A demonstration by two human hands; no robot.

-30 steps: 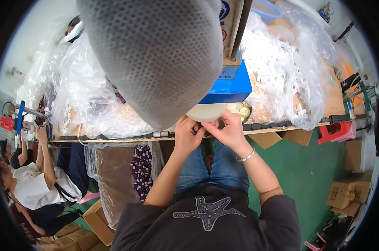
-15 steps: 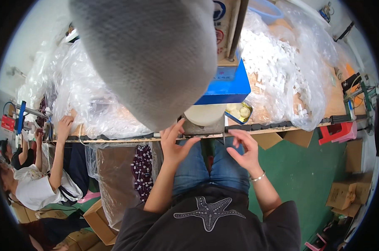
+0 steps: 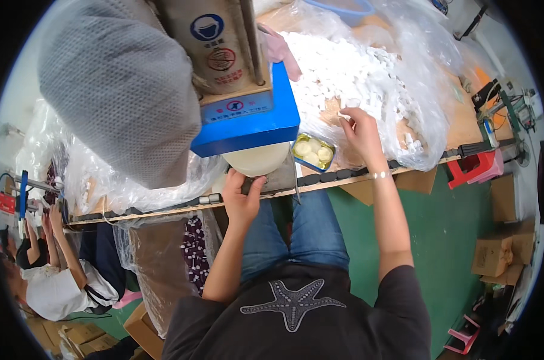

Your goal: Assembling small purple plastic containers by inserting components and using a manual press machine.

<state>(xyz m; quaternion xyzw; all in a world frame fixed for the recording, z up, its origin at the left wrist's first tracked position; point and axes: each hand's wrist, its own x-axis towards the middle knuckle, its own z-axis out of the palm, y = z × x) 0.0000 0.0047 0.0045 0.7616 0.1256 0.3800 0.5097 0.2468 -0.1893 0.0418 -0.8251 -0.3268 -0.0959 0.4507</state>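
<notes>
"White pieces (image 3: 344,66) first. Where?"

"Heaped loose on the bench (image 3: 464,117), to the right of the blue machine housing (image 3: 248,133), with clear plastic sheeting (image 3: 425,153) around. See bare board among them close to the right hand (image 3: 361,135)."

"Just changed?"

"Plenty. Half a second back, both hands apart in front of the machine, near the bench edge. Now out at the near part of the heap with the right. With the left hand (image 3: 242,195), in at the metal plate (image 3: 278,180), just below the cream round block (image 3: 257,159). Also a turned view: housing further left in frame."

"Meaning for the work?"

"Split, judging from this: right at the loose pieces, left at the machine. No longer side by side."

"State of the hands? Quick."

"Right: narrow, thumb and fingers drawn close, touching or almost touching a white piece. Cannot tell if holding it. Left: thumb and forefinger parted, moderate gap, some fingertips out of sight by the block. Cannot tell if holding anything."

"Anything between?"

"Small tin (image 3: 308,165) with pale round pieces (image 3: 324,155) inside, on the bench just beside the plate. Apart from both hands. Log it."
</notes>
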